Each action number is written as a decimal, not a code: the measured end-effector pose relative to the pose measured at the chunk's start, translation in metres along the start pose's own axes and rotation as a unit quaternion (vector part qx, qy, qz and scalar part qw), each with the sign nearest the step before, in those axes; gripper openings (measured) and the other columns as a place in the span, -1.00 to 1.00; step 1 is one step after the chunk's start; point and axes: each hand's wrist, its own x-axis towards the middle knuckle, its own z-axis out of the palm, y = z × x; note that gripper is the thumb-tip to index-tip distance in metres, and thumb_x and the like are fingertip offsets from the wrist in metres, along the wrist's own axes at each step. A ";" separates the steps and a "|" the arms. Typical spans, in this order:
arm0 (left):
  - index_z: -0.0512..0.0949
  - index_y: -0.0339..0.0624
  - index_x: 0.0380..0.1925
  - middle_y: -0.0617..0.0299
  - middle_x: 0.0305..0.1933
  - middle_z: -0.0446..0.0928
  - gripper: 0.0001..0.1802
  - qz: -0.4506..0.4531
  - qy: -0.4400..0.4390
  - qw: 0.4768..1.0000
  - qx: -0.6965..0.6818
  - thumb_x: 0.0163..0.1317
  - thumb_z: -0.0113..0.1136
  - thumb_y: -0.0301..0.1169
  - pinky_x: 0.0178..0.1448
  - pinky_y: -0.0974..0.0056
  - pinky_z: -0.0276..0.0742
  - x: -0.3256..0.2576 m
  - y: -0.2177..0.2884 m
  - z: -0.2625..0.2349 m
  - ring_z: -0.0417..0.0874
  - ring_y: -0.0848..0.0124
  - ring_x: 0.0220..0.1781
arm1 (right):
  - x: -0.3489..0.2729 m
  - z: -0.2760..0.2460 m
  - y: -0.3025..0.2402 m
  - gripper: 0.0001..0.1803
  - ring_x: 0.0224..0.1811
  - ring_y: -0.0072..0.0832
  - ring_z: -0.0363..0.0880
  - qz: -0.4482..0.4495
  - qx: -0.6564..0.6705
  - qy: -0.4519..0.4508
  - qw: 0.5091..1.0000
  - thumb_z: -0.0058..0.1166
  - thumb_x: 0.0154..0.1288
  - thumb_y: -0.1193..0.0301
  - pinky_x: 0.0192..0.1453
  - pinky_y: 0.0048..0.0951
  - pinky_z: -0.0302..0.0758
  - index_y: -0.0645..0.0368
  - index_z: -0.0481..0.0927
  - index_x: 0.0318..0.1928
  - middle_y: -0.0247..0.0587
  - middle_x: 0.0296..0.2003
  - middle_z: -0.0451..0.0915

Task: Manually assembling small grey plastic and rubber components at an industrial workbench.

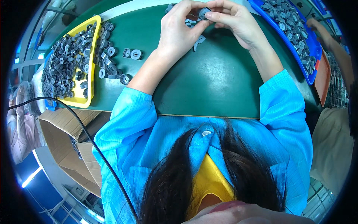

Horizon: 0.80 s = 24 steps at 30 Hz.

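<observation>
Right hand (pixel 241 23) — bare tabletop (pixel 214 80) nearby

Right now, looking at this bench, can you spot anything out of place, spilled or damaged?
Loose grey parts lie on the green table just right of the yellow tray, outside its rim. That looks like spillage, though they may have been set there deliberately. No damage is clear at this size.

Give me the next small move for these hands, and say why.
Perhaps turn the held grey part slightly: the right hand has its thumb against it and the left hand curls close beside it, so both seem placed to steady it.
</observation>
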 end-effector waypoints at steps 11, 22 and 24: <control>0.60 -0.16 0.04 0.10 -0.11 0.57 -0.51 0.081 -0.059 0.995 0.022 0.04 0.48 -0.51 0.21 0.07 0.44 0.002 0.024 -0.007 0.59 0.06 0.01 | 0.012 -0.032 0.018 -0.64 -0.30 -0.63 0.61 0.146 0.151 -0.222 0.952 0.32 0.31 0.45 -0.13 -0.57 0.57 0.30 0.67 0.09 -0.40 -0.24 0.67; 0.66 -0.07 0.12 0.18 0.07 0.68 -0.45 0.165 -0.199 0.964 0.058 0.06 0.54 -0.43 0.32 0.05 0.51 0.006 0.010 -0.020 0.62 0.13 0.19 | 0.005 -0.031 0.023 -0.67 -0.15 -0.45 0.70 0.066 0.091 -0.292 0.950 0.30 0.21 0.53 0.04 -0.39 0.66 0.28 0.69 0.01 -0.24 -0.21 0.71; 0.65 -0.13 0.10 0.16 0.06 0.68 -0.50 0.189 -0.202 0.956 0.099 0.14 0.53 -0.30 0.27 0.06 0.53 0.006 -0.002 -0.025 0.61 0.16 0.20 | 0.001 -0.017 0.012 -0.68 -0.17 -0.46 0.69 0.066 0.069 -0.271 0.958 0.30 0.20 0.53 0.02 -0.40 0.65 0.28 0.69 -0.01 -0.25 -0.24 0.70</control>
